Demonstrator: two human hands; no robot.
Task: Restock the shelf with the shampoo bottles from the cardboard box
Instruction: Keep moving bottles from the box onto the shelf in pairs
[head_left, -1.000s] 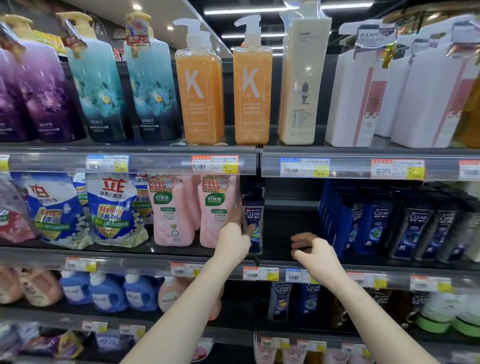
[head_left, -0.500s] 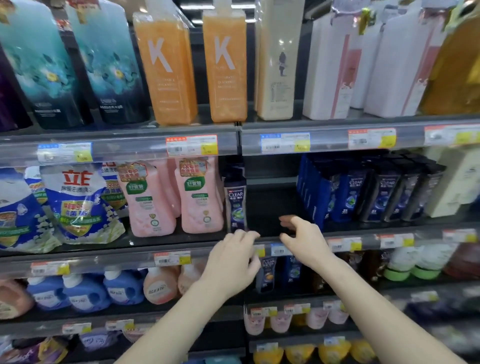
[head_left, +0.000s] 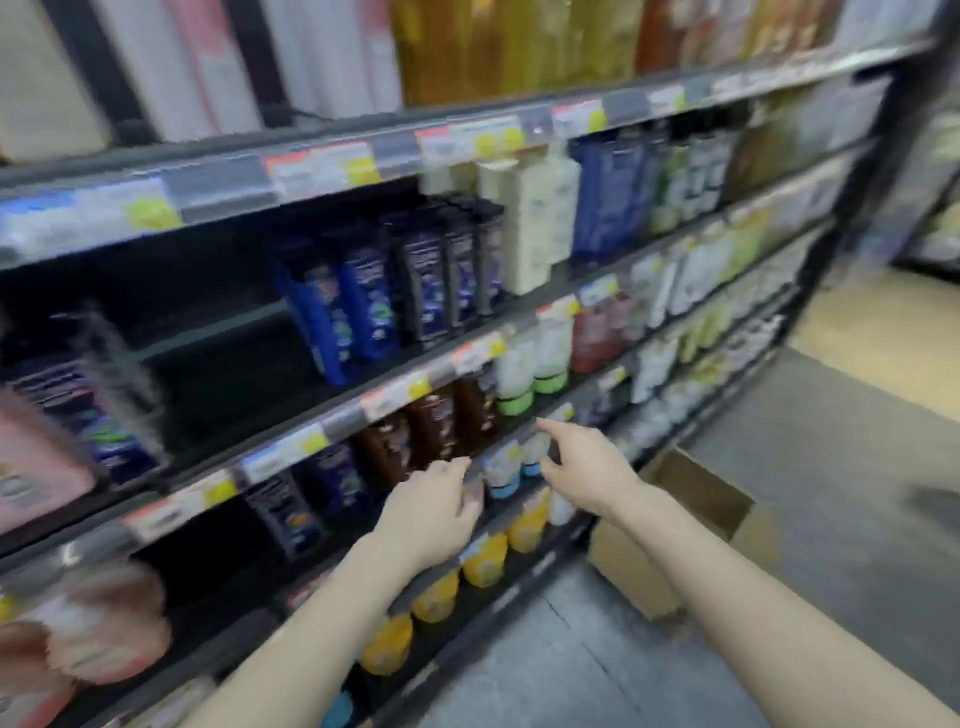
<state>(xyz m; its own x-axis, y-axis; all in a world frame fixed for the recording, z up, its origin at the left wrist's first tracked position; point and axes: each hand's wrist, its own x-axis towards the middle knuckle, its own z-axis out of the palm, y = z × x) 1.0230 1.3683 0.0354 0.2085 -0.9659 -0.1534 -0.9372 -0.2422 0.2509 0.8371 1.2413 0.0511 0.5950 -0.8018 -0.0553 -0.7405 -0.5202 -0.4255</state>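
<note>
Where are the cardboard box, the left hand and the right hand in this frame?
cardboard box (head_left: 631, 571), head view, on its near side wall.
left hand (head_left: 431, 519), head view, on the back of the hand.
right hand (head_left: 587, 467), head view, on the back of the hand.

Yellow bottles (head_left: 485, 558) stand in a row just below the fingers (head_left: 561, 430); green-capped white tubes (head_left: 553, 348) sit above them, grey floor (head_left: 831, 441) off to their right.
</note>
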